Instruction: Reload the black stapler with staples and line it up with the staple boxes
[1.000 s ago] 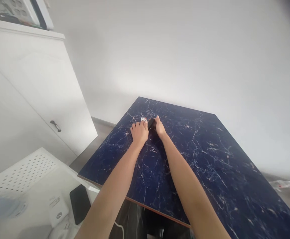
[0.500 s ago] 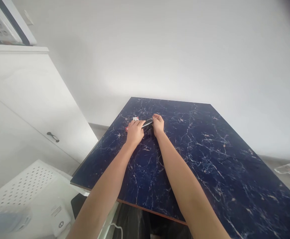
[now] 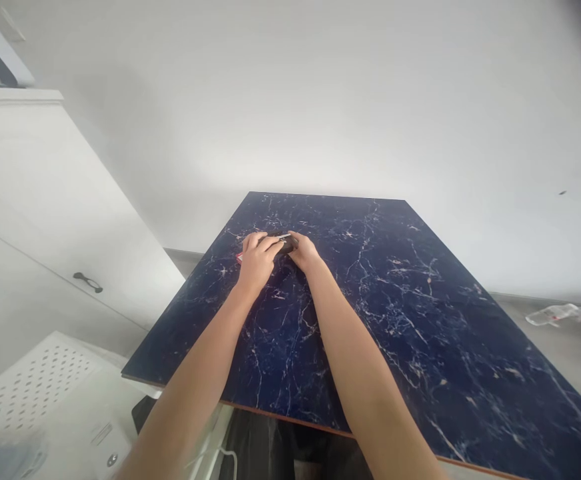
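Over the far left part of the blue marbled table (image 3: 290,360), both my hands are closed around a small dark object (image 3: 287,246). It is black, with a pale strip along its top, and I cannot make out its kind. My left hand (image 3: 257,264) lies across its left part, with the fingers bent over it. At the right end, my right hand (image 3: 304,251) grips it, thumb side toward the left hand. A bit of a red-and-white item (image 3: 239,257) sticks out beside my left hand; the hand hides the remainder.
A white cabinet (image 3: 70,200) with a dark handle (image 3: 87,283) stands to the left. Below it are a white perforated surface (image 3: 30,387) and a white box (image 3: 108,445). Clear plastic packaging (image 3: 560,315) lies beyond the table's right edge. A wall rises behind the table.
The dark object has been turned in my hands: its glossy side showed before, and a pale strip shows now. My left hand covers more of the red-and-white item. The whole view has shifted slightly.
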The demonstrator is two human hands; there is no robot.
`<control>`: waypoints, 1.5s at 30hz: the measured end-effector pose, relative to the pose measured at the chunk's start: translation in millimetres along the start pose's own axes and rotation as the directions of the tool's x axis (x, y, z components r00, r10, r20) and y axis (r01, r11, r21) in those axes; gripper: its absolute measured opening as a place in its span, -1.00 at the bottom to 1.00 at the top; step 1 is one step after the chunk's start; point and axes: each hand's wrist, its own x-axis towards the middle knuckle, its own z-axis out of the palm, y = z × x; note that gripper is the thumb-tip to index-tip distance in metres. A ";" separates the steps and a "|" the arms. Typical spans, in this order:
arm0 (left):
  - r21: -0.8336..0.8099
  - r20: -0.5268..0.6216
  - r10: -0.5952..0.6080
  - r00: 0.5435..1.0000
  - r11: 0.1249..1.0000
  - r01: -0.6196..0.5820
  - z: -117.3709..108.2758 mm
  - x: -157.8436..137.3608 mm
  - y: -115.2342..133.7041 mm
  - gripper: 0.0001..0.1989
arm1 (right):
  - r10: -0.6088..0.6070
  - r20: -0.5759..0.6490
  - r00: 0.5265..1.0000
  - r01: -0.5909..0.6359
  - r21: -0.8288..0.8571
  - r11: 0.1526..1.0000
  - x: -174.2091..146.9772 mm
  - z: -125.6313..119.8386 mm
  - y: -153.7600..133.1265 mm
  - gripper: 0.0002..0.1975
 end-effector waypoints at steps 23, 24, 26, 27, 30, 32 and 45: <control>0.087 0.127 -0.535 0.835 0.845 0.528 6.2 -3.7 18.9 -0.72 | -0.466 -0.039 0.884 0.318 -0.681 0.660 -0.9 -16.4 0.6 -0.65; 0.115 0.116 -0.555 0.824 0.831 0.544 6.7 -3.9 16.7 -0.71 | -0.471 -0.005 0.882 0.321 -0.725 0.609 -3.0 -15.4 0.5 -0.66; 0.152 0.097 -0.578 0.810 0.813 0.562 5.1 -3.3 12.2 -0.64 | -0.468 0.072 0.881 0.353 -0.759 0.547 -7.2 -11.8 0.6 -0.69; 0.155 0.090 -0.583 0.808 0.809 0.567 2.7 -2.4 9.8 -0.60 | -0.463 0.107 0.880 0.374 -0.757 0.536 -9.0 -9.0 0.7 -0.70; 0.127 0.115 -0.621 0.775 0.783 0.609 -11.2 1.9 -1.9 -0.54 | -0.445 0.161 0.881 0.410 -0.731 0.546 -11.8 2.2 1.8 -0.66; 0.117 0.255 -0.666 0.701 0.741 0.661 -23.7 4.1 -14.3 -0.55 | -0.414 0.170 0.894 0.389 -0.754 0.529 -11.0 10.3 3.1 -0.64; 0.333 0.387 -0.609 0.693 0.793 0.511 -48.7 -5.8 -38.2 -0.72 | -0.451 0.108 0.886 0.322 -0.844 0.429 -6.7 11.5 9.7 -0.70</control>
